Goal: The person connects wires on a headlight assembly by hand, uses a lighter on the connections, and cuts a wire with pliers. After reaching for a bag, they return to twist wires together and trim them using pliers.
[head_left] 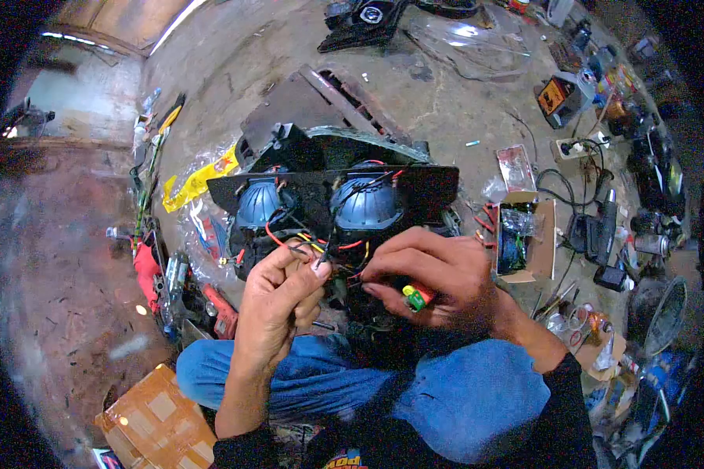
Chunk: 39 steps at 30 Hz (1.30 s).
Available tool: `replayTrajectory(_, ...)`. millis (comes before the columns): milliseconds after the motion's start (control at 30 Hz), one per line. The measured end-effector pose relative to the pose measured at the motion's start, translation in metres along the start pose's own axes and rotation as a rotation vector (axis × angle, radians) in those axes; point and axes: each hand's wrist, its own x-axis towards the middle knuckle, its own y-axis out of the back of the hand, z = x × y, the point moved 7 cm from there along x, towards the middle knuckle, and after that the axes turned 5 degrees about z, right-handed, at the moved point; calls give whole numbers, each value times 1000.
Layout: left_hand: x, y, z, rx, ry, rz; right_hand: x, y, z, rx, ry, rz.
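In front of me stands a black headlight housing (pixel 430 185) with two blue-grey domed lamp units (pixel 368 205) in it. Red, yellow and black wires (pixel 314 238) run out from between the domes. My left hand (pixel 278 293) is closed, thumb and fingertips pinching black wire below the left dome. Close by, my right hand (pixel 438 270) curls its fingers at the wires under the right dome. A small green and red object with a yellow end (pixel 418 298) is tucked in the right palm; its kind I cannot tell.
On the right lie an open cardboard box (pixel 544 242), a black heat gun (pixel 605 227) and coiled cable. A yellow plastic strip (pixel 199 180) and clear bags lie left of the housing, with red tools (pixel 221 311) nearer. A taped carton (pixel 158 418) sits at lower left.
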Motion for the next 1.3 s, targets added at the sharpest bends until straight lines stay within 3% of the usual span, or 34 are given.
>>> replayTrajectory(300,-3,5,4,-56,-24,19,-8,24,-5,-8,-26,34)
replayTrajectory(867,-10,4,9,-45,-68,35,-43,50,18,81,-368,256)
replayTrajectory(1100,-8,7,10,-36,-143,4,-50,53,17,42,-318,141)
replayTrajectory(1300,-13,5,9,183,-273,127,-56,46,14,113,-306,59)
